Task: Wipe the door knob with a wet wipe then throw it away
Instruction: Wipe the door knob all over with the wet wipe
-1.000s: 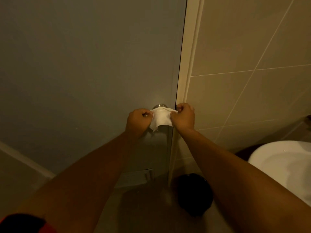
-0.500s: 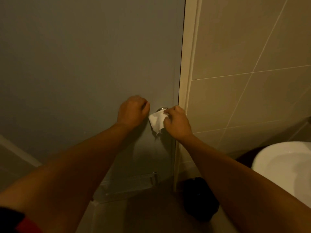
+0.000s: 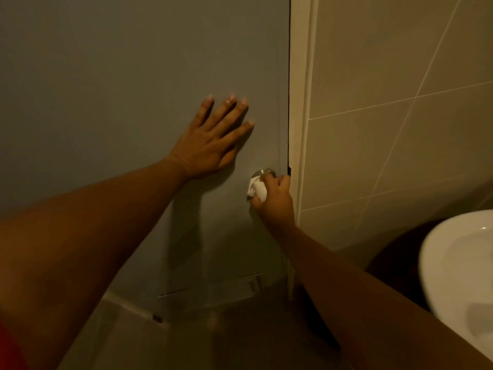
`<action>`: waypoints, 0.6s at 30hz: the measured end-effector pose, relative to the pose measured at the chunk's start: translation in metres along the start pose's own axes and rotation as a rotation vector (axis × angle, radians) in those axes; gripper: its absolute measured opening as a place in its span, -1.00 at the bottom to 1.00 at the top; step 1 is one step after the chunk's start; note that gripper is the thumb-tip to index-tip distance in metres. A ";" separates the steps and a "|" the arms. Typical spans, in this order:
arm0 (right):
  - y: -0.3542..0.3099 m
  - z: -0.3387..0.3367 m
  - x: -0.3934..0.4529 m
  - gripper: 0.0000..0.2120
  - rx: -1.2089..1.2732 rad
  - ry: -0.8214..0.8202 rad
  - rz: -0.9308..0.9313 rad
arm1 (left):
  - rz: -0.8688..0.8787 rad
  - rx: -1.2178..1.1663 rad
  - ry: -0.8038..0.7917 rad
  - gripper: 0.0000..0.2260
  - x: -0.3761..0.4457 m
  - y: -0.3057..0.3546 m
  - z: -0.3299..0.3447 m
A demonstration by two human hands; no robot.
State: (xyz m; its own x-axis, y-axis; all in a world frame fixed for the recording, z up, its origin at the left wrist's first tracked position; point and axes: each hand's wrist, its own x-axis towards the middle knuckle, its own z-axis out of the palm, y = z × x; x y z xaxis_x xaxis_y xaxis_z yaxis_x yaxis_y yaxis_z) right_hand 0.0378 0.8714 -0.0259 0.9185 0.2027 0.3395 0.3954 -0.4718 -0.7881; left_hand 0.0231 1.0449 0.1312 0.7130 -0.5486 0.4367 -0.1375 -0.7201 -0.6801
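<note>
Left hand [image 3: 210, 141] flat on big grey door [image 3: 120, 89], fingers spread wide, holding nothing. Right hand [image 3: 274, 200] curled tight round crumpled white wet wipe [image 3: 257, 189]. Wipe pressed on round shiny metal door knob [image 3: 262, 172], near door's right edge. Only top of knob shows above wipe and fingers. Cream door frame [image 3: 302, 102] just beside right hand. Tan tiled wall [image 3: 400, 76] right of frame. White round sink [image 3: 458, 276] low on right.

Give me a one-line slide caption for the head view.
Right hand presses a wet wipe onto the knob while the left hand lies flat on the door.
</note>
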 end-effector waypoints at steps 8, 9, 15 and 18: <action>0.009 0.019 0.001 -0.63 -0.066 0.238 -0.119 | 0.059 0.119 0.094 -0.45 0.000 -0.007 0.011; 0.008 0.021 0.000 -0.61 -0.017 0.256 -0.077 | 0.062 0.125 0.104 -0.45 0.000 -0.007 0.012; -0.017 0.036 -0.005 -0.54 0.705 0.331 0.399 | 0.073 0.119 0.129 -0.45 0.002 -0.007 0.011; -0.030 0.037 -0.003 -0.50 0.949 0.371 0.559 | 0.084 0.115 0.135 -0.44 0.002 -0.007 0.010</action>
State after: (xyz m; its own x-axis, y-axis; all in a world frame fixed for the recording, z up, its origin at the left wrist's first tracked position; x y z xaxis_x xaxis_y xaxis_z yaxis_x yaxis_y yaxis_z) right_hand 0.0233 0.9168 -0.0222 0.9706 -0.1687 -0.1717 -0.0794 0.4488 -0.8901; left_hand 0.0326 1.0532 0.1315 0.6028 -0.6622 0.4452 -0.1081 -0.6206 -0.7767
